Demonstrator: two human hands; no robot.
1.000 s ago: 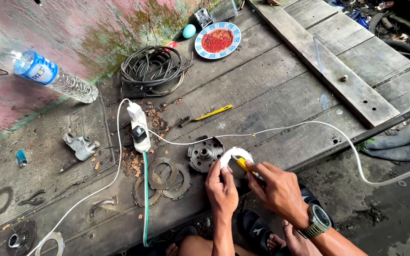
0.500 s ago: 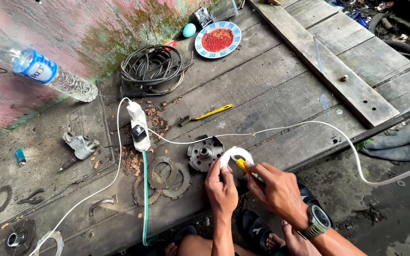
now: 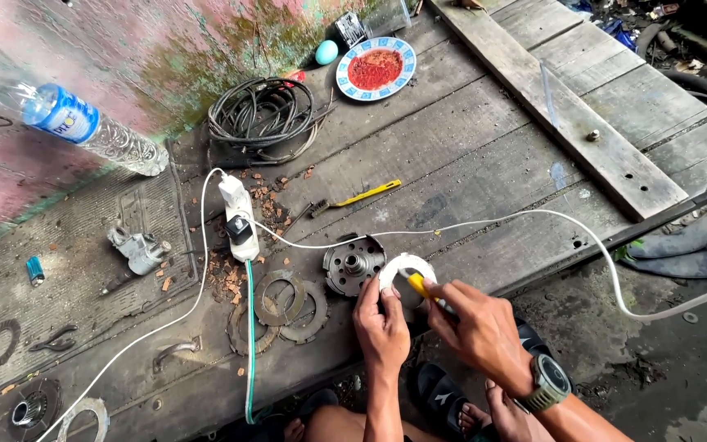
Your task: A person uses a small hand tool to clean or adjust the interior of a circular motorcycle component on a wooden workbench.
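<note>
My left hand (image 3: 384,329) holds a white ring-shaped disc (image 3: 394,268) upright at the edge of the wooden platform (image 3: 468,164). My right hand (image 3: 478,328) grips a yellow-handled tool (image 3: 418,285) whose tip rests on the inner face of the ring. Just left of the ring lies a round metal clutch hub (image 3: 352,263). Flat metal friction rings (image 3: 281,299) are stacked on the boards further left. A wristwatch (image 3: 547,384) is on my right wrist.
A white power strip (image 3: 238,218) with white cable (image 3: 566,225) and a green cord lies on the boards. Behind it: a coil of black cable (image 3: 262,115), a yellow brush (image 3: 353,197), a red-stained plate (image 3: 376,67), a plastic bottle (image 3: 83,127). A rubber mat (image 3: 67,286) with small metal parts is on the left.
My hands and the white ring stay in nearly the same place; the yellow tool has shifted only slightly against the ring.
</note>
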